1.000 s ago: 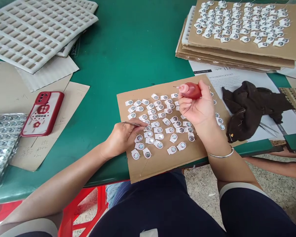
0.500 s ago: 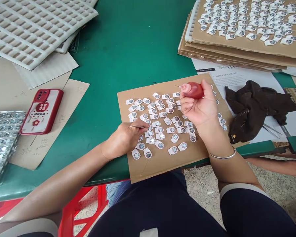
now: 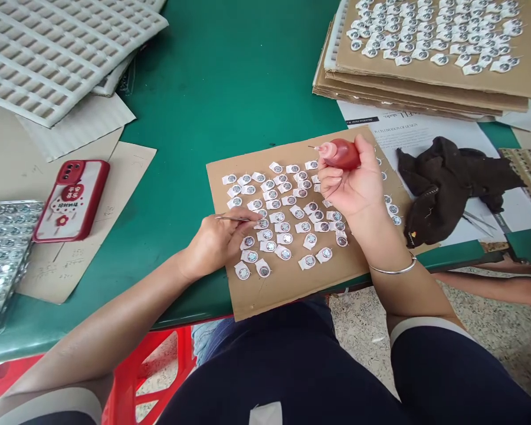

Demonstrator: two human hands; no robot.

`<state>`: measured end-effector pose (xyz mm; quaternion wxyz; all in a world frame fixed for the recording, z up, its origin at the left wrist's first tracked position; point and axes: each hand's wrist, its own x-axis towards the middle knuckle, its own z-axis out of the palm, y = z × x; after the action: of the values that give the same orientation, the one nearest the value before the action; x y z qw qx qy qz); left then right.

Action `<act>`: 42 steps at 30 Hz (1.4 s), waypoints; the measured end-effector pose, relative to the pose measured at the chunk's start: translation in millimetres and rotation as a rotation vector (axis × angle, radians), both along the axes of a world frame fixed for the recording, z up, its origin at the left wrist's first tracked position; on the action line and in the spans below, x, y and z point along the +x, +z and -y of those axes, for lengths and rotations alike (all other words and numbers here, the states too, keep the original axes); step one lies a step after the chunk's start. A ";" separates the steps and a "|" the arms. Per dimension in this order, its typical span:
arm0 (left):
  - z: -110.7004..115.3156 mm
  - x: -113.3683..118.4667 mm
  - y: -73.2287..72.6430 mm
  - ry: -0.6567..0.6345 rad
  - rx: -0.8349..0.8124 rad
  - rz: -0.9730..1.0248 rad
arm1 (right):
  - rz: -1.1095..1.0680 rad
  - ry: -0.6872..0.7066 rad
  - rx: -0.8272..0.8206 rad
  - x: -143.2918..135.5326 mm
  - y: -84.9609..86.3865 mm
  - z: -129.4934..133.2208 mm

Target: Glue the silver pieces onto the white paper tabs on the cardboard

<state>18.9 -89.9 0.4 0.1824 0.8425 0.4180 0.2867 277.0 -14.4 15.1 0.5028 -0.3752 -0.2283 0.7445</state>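
Note:
My left hand (image 3: 215, 245) is closed in a pinch round slim metal tweezers (image 3: 230, 218). Their tip reaches a small white tag with a round silvery centre (image 3: 262, 224) on a brown cardboard sheet (image 3: 287, 292). Many similar white pieces (image 3: 284, 252) lie across this sheet in loose rows. Above the sheet's right part, my right hand (image 3: 351, 192) is wrapped round a red squeeze bottle (image 3: 343, 154). Its thin needle nozzle points left, apart from the pieces. My right palm and forearm hide some pieces beneath.
A stack of cardboard sheets (image 3: 416, 94) bearing more white pieces stands at back right. Dark cloth (image 3: 446, 189) and scissors-like metal blades (image 3: 480, 221) lie on printed paper. A phone (image 3: 73, 200) and white moulded trays (image 3: 71, 53) are on the left. Another person's arm (image 3: 491, 286) shows at right.
The view has shifted slightly. My left fingers have shifted on the tweezers, so more of the tool's back end shows. My right hand still holds the bottle raised.

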 end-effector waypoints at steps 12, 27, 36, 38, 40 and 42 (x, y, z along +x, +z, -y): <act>9.3 1.0 0.6 -0.145 -0.055 0.071 | 0.098 0.023 0.044 1.4 0.6 -1.3; 11.3 3.6 -3.6 -0.199 -0.005 0.069 | 0.126 0.029 0.008 3.7 -0.3 -3.3; 16.8 -0.8 6.9 -0.123 -0.022 0.136 | 0.122 0.082 0.068 10.2 -7.3 -7.1; 18.9 -0.7 9.3 -0.148 -0.086 0.157 | 0.114 0.079 0.070 10.6 -7.1 -6.7; 19.9 -0.2 9.0 -0.197 -0.134 0.151 | 0.125 0.068 0.064 10.6 -6.5 -6.4; 19.6 0.2 6.9 -0.227 -0.137 0.118 | 0.139 0.073 0.064 10.5 -5.7 -6.2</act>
<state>19.1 -109.5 7.3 0.2950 0.8516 0.3271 0.2841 287.5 -8.1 9.4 0.4701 -0.4010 -0.2997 0.7269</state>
